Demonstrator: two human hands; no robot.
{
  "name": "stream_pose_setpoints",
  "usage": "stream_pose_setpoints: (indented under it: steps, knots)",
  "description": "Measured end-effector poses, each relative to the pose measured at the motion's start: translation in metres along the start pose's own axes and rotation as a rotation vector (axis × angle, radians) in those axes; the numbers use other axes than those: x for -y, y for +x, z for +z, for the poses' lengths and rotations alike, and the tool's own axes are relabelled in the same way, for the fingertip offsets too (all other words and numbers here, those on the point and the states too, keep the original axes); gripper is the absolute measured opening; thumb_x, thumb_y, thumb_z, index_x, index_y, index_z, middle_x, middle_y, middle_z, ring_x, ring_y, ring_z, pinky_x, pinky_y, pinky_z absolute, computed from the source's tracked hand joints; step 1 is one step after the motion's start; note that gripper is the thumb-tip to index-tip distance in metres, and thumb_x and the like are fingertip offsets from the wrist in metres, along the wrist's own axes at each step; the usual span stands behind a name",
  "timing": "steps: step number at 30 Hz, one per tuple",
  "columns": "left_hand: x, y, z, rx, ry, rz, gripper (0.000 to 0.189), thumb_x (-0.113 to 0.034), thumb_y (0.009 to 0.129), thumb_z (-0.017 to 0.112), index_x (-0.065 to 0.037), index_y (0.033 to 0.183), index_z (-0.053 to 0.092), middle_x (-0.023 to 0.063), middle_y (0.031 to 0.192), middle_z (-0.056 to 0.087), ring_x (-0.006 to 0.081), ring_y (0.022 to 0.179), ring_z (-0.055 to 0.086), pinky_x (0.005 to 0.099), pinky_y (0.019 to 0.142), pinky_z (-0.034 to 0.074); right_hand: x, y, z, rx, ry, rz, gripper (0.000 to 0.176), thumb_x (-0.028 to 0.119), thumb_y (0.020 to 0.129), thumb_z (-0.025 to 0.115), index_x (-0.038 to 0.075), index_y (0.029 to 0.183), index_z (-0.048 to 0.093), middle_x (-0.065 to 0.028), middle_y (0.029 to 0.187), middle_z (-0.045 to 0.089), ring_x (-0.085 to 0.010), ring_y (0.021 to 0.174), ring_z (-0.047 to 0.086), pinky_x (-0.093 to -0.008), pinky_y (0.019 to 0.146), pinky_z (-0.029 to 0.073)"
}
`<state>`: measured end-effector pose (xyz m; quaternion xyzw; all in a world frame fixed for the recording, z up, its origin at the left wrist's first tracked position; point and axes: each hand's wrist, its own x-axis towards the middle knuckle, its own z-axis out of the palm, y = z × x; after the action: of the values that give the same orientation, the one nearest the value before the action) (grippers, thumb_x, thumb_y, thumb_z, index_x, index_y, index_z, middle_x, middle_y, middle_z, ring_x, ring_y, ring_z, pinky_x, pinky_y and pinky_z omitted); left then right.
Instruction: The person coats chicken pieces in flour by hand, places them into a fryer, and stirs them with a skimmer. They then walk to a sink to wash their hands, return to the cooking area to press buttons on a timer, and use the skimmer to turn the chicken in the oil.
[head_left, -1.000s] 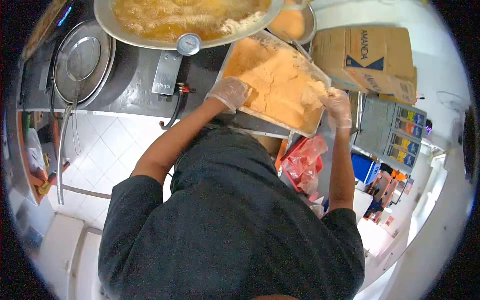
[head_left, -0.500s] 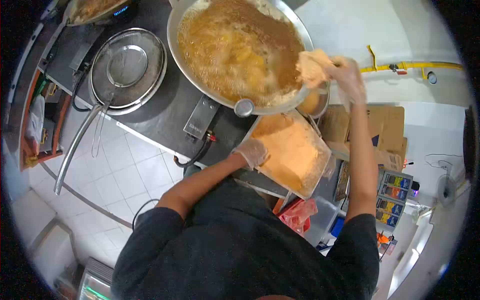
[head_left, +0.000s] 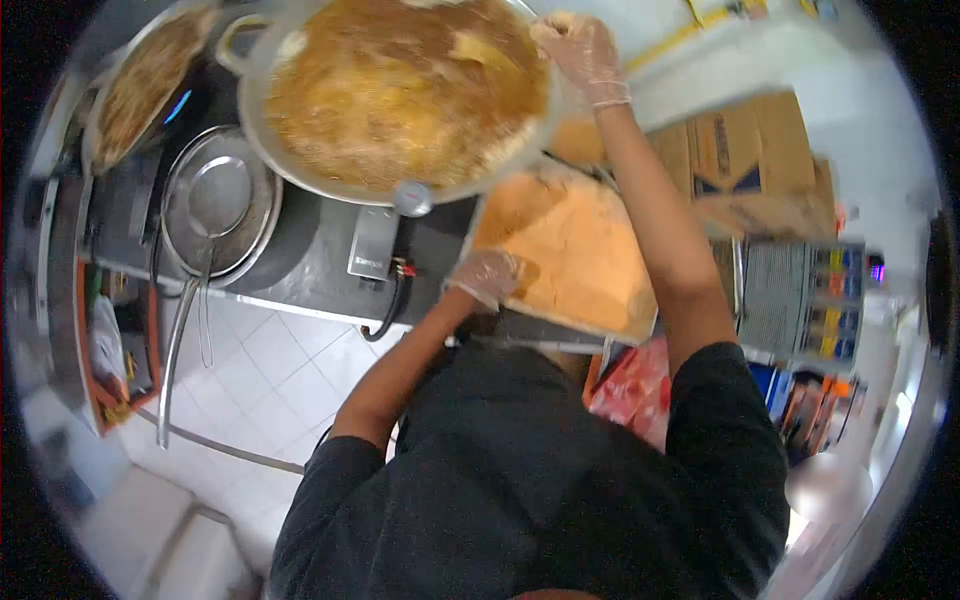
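At the tray's (head_left: 572, 322) left edge, by the orange powder (head_left: 580, 240), the left hand (head_left: 485, 278) curls, grip unclear. Beyond, a pale piece (head_left: 485, 50) lies in the wok's (head_left: 256, 112) oil; beside its rim, the right hand's (head_left: 582, 58) fingers bend, any pinch indiscernible.

The right hand (head_left: 585, 57), in a clear glove, is just beside the far right rim of a wide pan (head_left: 258, 125) of bubbling oil (head_left: 390, 110); whether it holds anything is hard to tell. The left hand (head_left: 487, 277), also gloved, rests with fingers curled at the left edge of a tray (head_left: 590, 328) of orange powder (head_left: 570, 245), near the pan. A dial thermometer (head_left: 412, 198) sits at the pan's near rim. To the left lie 2 round strainers (head_left: 220, 200), the smaller on the larger; to the right stands a cardboard box (head_left: 740, 150).
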<state>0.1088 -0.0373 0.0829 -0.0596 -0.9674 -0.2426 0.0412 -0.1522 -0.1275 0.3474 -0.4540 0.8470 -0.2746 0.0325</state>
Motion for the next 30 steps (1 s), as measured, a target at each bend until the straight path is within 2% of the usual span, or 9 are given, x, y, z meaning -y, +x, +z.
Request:
stream_pose_setpoints:
  steps: [6, 8, 10, 12, 15, 16, 19, 24, 30]
  knots:
    - [-0.005, 0.001, 0.002, 0.018, 0.037, -0.015, 0.023, -0.026, 0.090, 0.057, -0.006, 0.097, 0.065, 0.0192, 0.083, 0.067, 0.0365, 0.080, 0.065, 0.0492, 0.073, 0.052, -0.156, -0.204, -0.035, 0.059, 0.348, 0.326, 0.040, 0.039, 0.087, 0.066, 0.000, 0.096, 0.073, -0.0133, 0.081, 0.072, -0.0227, 0.078, 0.069, -0.0386, 0.075, 0.053]
    - [-0.010, 0.012, 0.003, 0.066, 0.044, -0.088, 0.025, -0.029, 0.092, 0.056, -0.007, 0.095, 0.066, 0.0197, 0.080, 0.067, 0.0369, 0.080, 0.066, 0.0504, 0.074, 0.051, -0.269, -0.284, 0.023, 0.353, -0.022, 0.429, 0.039, 0.039, 0.090, 0.062, 0.002, 0.096, 0.073, -0.0137, 0.084, 0.072, -0.0278, 0.082, 0.070, -0.0423, 0.076, 0.054]
    - [-0.016, 0.016, -0.002, 0.121, 0.081, -0.130, 0.026, -0.031, 0.093, 0.056, -0.007, 0.095, 0.067, 0.0202, 0.080, 0.067, 0.0380, 0.080, 0.065, 0.0505, 0.074, 0.051, -0.385, -0.371, 0.114, 0.875, -0.819, -0.060, 0.038, 0.039, 0.093, 0.058, 0.004, 0.095, 0.073, -0.0141, 0.086, 0.073, -0.0329, 0.086, 0.070, -0.0460, 0.077, 0.055]
    - [-0.015, 0.020, 0.003, 0.093, 0.141, -0.077, 0.031, -0.034, 0.095, 0.055, -0.006, 0.091, 0.068, 0.0217, 0.078, 0.067, 0.0410, 0.075, 0.065, 0.0523, 0.071, 0.051, -0.354, -0.399, 0.134, 0.941, -0.366, 0.267, 0.032, 0.031, 0.093, 0.055, 0.004, 0.088, 0.072, -0.0184, 0.090, 0.072, -0.0324, 0.072, 0.066, -0.0506, 0.065, 0.051]
    - [-0.024, 0.026, 0.003, 0.169, 0.117, -0.213, 0.033, -0.033, 0.096, 0.054, -0.005, 0.088, 0.067, 0.0216, 0.077, 0.067, 0.0425, 0.072, 0.065, 0.0533, 0.069, 0.051, -0.278, -0.418, 0.194, 0.408, 0.497, 0.275, 0.043, 0.040, 0.087, 0.061, -0.001, 0.099, 0.071, -0.0236, 0.096, 0.072, -0.0383, 0.090, 0.070, -0.0500, 0.078, 0.054]
    - [-0.022, 0.024, 0.004, 0.159, 0.135, -0.185, 0.033, -0.033, 0.096, 0.054, -0.004, 0.087, 0.067, 0.0214, 0.077, 0.067, 0.0425, 0.072, 0.065, 0.0535, 0.068, 0.051, -0.229, -0.380, 0.156, 0.806, 0.174, 0.325, 0.043, 0.038, 0.089, 0.058, -0.001, 0.102, 0.070, -0.0242, 0.101, 0.071, -0.0386, 0.092, 0.070, -0.0489, 0.079, 0.054]
    - [-0.030, 0.025, -0.001, 0.148, 0.150, -0.142, 0.028, -0.030, 0.094, 0.056, -0.004, 0.085, 0.066, 0.0206, 0.076, 0.066, 0.0419, 0.071, 0.065, 0.0530, 0.068, 0.051, -0.189, -0.362, 0.145, 0.837, 0.312, 0.270, 0.045, 0.038, 0.091, 0.056, -0.004, 0.105, 0.067, -0.0266, 0.107, 0.069, -0.0371, 0.097, 0.069, -0.0495, 0.080, 0.052]
    - [-0.025, 0.024, 0.004, 0.081, 0.224, -0.029, 0.020, -0.026, 0.087, 0.062, -0.007, 0.085, 0.066, 0.0184, 0.074, 0.064, 0.0399, 0.071, 0.063, 0.0512, 0.067, 0.051, -0.242, -0.375, 0.178, 0.496, 0.508, 0.431, 0.029, 0.025, 0.089, 0.062, -0.001, 0.101, 0.059, -0.0260, 0.084, 0.066, -0.0361, 0.079, 0.067, -0.0461, 0.070, 0.053]
    - [-0.017, 0.024, 0.013, 0.187, 0.270, -0.105, 0.022, -0.028, 0.088, 0.061, -0.007, 0.087, 0.067, 0.0180, 0.075, 0.065, 0.0394, 0.072, 0.064, 0.0511, 0.068, 0.051, -0.248, -0.342, 0.166, 0.346, 0.106, 0.233, 0.032, 0.026, 0.093, 0.054, -0.002, 0.108, 0.057, -0.0204, 0.102, 0.069, -0.0343, 0.092, 0.069, -0.0470, 0.080, 0.054]
